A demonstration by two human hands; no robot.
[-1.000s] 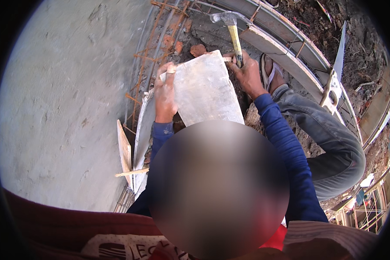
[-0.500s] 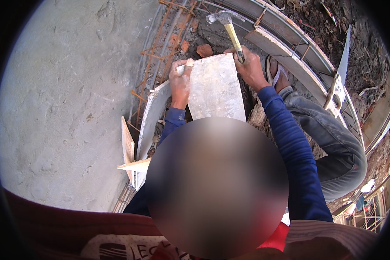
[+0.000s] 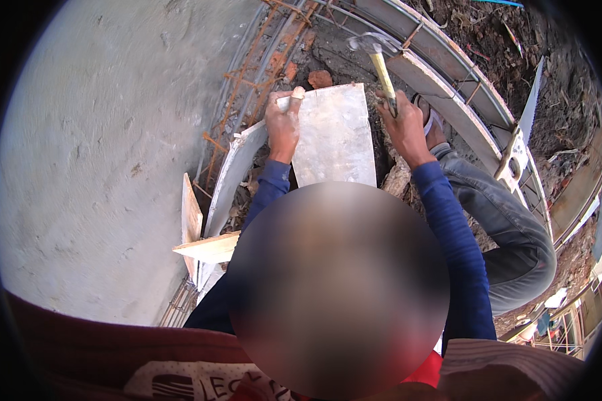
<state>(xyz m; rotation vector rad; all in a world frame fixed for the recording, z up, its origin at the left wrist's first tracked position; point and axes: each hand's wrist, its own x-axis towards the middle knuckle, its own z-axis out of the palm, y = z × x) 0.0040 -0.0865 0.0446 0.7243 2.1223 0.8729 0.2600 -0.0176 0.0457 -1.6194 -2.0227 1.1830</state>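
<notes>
Left hand [image 3: 283,128] grips pale board [image 3: 336,137]; right hand [image 3: 405,131] holds hammer [image 3: 382,71].

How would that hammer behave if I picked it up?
The hammer probably feels head-heavy: its metal head tops a slim handle. It seems stiff, the handle being straight, and unlikely to roll, since the head juts sideways.

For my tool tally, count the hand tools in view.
2: a claw hammer in the right hand, and a handsaw at right, by the curved formwork. Others may be hidden.
</notes>
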